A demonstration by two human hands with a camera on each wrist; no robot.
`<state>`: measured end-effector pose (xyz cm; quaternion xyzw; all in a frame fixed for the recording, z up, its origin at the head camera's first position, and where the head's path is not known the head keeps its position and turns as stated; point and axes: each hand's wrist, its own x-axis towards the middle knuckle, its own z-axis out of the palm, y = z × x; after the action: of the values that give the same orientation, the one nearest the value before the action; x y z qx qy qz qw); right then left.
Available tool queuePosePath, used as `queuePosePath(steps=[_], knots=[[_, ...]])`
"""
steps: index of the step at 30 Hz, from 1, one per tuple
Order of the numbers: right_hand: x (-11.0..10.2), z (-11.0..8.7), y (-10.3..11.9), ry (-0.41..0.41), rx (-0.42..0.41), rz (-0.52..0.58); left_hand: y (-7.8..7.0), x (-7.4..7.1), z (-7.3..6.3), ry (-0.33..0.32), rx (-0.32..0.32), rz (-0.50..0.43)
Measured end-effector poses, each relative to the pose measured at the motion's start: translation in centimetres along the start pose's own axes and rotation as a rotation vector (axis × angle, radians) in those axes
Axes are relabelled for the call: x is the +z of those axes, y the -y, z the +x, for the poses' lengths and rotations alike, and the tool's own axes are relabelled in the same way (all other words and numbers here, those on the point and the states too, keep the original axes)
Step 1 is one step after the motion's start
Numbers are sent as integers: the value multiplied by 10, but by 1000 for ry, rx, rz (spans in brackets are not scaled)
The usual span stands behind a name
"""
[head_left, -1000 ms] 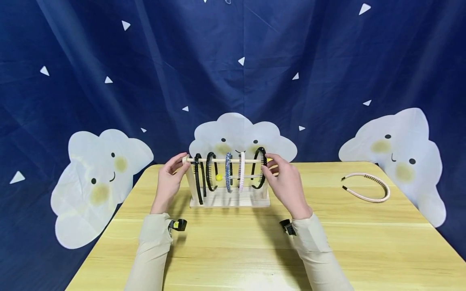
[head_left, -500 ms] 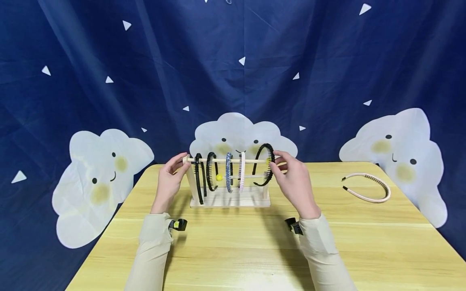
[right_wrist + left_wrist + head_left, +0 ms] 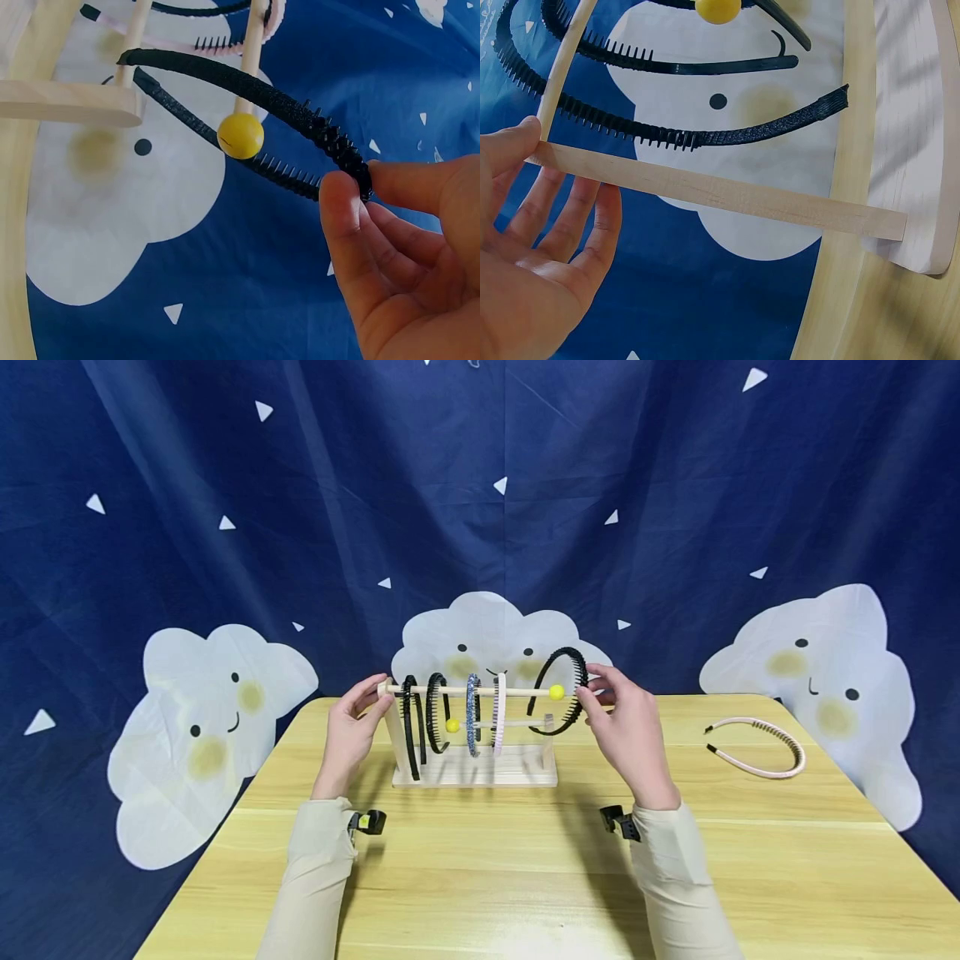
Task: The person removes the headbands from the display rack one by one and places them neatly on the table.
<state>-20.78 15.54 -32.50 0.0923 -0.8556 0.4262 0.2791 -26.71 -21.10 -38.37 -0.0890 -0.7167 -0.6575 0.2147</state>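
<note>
In the head view my left hand (image 3: pixel 347 727) grips the left end of a wooden headband rack (image 3: pixel 480 770), thumb and fingers at the top of its upright post (image 3: pixel 720 190). My right hand (image 3: pixel 630 727) pinches a black toothed headband (image 3: pixel 292 116) by its curved top, just beyond the yellow ball (image 3: pixel 557 692) that ends the upper rod. This headband's two arms still pass either side of the rod and ball. Farther left on the rods hang a blue glittery headband (image 3: pixel 472 714), a pale pink one (image 3: pixel 499 718) and two black ones.
A pale pink headband (image 3: pixel 797 747) lies on the wooden table (image 3: pixel 480 860) at the right. A second yellow ball (image 3: pixel 452 726) ends the lower rod. Behind the table hangs a dark blue curtain (image 3: pixel 345 485) with cloud prints.
My right hand has moved right and slightly up, sliding the black headband along the upper rod to past its yellow ball. My left hand and the rack have stayed in place.
</note>
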Motion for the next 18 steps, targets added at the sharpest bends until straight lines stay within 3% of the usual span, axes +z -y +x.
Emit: queuePosePath(steps=[14,18], knots=[[-14,0,-4,-30,12,79,0,0,0,6,2,-8],[-21,-1,-5,-47,28,87,-18,2,-6,22,-29,5]])
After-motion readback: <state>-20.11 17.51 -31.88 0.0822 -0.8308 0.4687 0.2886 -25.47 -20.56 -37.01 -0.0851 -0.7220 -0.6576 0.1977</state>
